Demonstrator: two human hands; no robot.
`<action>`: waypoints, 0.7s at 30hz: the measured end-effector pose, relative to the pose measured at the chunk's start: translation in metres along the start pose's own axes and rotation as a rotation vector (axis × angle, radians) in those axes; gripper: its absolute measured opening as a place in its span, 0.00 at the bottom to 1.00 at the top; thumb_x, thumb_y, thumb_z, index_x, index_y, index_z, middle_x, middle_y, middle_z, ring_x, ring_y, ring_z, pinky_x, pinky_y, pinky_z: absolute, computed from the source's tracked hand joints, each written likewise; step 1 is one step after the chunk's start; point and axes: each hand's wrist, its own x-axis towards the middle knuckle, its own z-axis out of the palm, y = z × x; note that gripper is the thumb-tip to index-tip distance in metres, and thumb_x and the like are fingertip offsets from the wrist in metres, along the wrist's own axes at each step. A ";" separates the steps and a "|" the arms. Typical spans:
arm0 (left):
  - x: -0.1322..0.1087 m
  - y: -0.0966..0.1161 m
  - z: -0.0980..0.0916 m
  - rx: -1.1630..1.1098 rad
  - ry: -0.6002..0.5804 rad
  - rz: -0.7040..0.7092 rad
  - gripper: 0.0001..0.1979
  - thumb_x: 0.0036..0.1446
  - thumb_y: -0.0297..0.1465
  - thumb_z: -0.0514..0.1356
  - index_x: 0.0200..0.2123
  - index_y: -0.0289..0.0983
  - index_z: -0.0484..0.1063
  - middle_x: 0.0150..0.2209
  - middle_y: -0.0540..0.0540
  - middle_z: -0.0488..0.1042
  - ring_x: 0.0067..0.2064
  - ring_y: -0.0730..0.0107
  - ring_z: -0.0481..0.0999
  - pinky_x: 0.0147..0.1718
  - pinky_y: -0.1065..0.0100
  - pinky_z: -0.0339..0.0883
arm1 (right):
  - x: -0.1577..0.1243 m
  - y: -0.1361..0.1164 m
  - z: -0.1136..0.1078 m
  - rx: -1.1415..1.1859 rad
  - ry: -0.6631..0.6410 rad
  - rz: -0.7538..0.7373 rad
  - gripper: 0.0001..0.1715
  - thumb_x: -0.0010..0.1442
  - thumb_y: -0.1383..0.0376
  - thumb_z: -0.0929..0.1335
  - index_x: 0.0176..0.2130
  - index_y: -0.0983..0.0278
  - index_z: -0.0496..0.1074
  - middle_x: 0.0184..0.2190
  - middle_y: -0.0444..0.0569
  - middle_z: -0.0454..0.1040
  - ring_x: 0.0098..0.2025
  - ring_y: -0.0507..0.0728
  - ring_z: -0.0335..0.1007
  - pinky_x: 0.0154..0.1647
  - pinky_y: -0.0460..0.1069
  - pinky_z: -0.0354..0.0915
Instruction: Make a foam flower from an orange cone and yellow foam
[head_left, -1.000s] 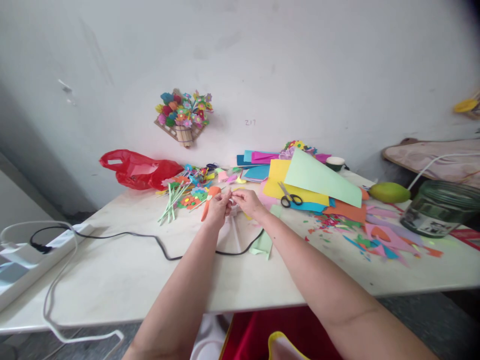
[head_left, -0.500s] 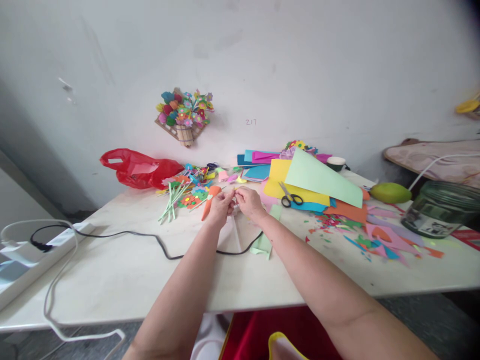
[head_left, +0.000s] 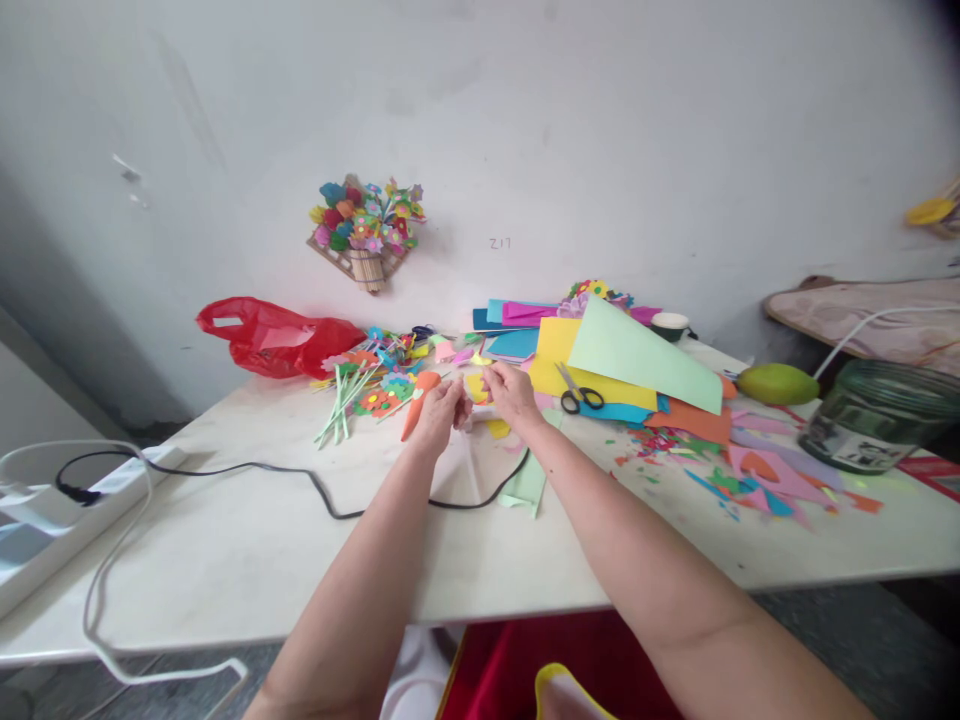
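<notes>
My left hand is closed with its fingers curled, and what sits in the fingertips is too small to make out. Beside its outer edge is an orange tapered object with a pale mark; whether the hand touches it I cannot tell. A short gap away, my right hand is pinched, thumb against fingers, on something I cannot name. Yellow pieces show between and below the hands. A light green paper strip lies under my right wrist, and a black cord runs beneath my left forearm.
Green stems, cut-out flowers and a red plastic bag lie left. Black-handled scissors rest on coloured sheets at right, near paper scraps, a green fruit and a glass jar. A power strip sits far left.
My hands were together at the fingertips; now they are apart, the right one moved slightly right and up. Yellow pieces now show between them.
</notes>
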 end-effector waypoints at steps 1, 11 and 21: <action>0.000 -0.001 0.000 0.009 -0.003 0.003 0.21 0.49 0.48 0.58 0.22 0.36 0.60 0.15 0.52 0.65 0.14 0.82 0.58 0.12 0.76 0.46 | 0.000 -0.001 -0.001 -0.012 -0.021 -0.006 0.16 0.59 0.58 0.58 0.22 0.60 0.61 0.20 0.44 0.68 0.24 0.52 0.62 0.28 0.45 0.56; 0.002 -0.003 -0.003 0.059 0.106 0.003 0.22 0.51 0.49 0.55 0.22 0.37 0.58 0.14 0.53 0.64 0.12 0.82 0.56 0.12 0.76 0.45 | 0.002 -0.010 -0.006 -0.072 -0.074 -0.070 0.21 0.58 0.55 0.57 0.18 0.61 0.54 0.15 0.43 0.58 0.21 0.51 0.55 0.26 0.47 0.52; 0.012 0.003 -0.025 0.402 0.700 0.178 0.13 0.52 0.41 0.56 0.27 0.37 0.63 0.25 0.50 0.69 0.25 0.75 0.67 0.25 0.72 0.60 | 0.002 -0.009 -0.024 0.431 -0.610 0.181 0.24 0.49 0.50 0.68 0.16 0.64 0.60 0.12 0.39 0.60 0.13 0.46 0.55 0.15 0.44 0.52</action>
